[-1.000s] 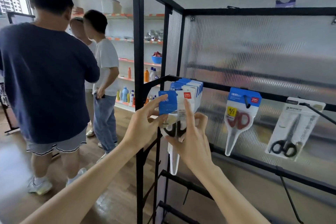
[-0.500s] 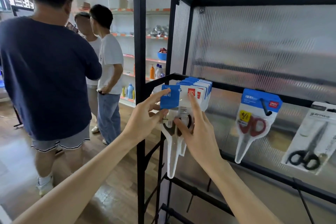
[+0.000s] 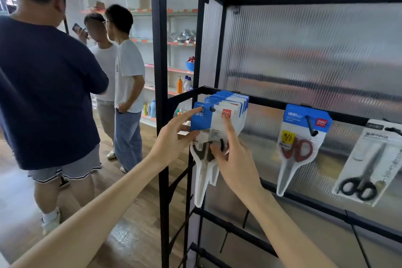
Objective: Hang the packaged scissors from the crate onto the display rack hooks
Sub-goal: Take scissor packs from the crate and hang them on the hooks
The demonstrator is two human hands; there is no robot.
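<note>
Where the black display rack [image 3: 256,100] turns its near-left corner, a thick stack of packaged scissors [image 3: 226,104] hangs from one hook [image 3: 212,109], and both hands are on the front pack [image 3: 206,137]. That pack is a clear plastic pouch tapering to a point at the bottom, with a blue and white card header; dark scissor handles show through the plastic just under the header, and pale blades run down into the tip. The hook's black end pokes out through the hole in the header.

The left hand [image 3: 171,139] pinches the pack's left edge: its forefinger lies straight across the blue part of the header while the thumb presses from below, the other fingers tucked behind. The right hand [image 3: 235,159] has its forefinger stretched up against the white part of the header, touching a red logo square, and its thumb is bent onto the plastic over the scissor handles, so the pack is nipped between them.

A red square on the header reads "deli"; white characters on the blue part are too blurred to read. Further right on the same rail hangs a pack of red-handled scissors [image 3: 298,148] with a blue header, the same red "deli" mark and a yellow sticker whose print cannot be made out. At the right edge hangs a pack of black-handled scissors [image 3: 365,169] on a white card with unreadable grey text.
</note>
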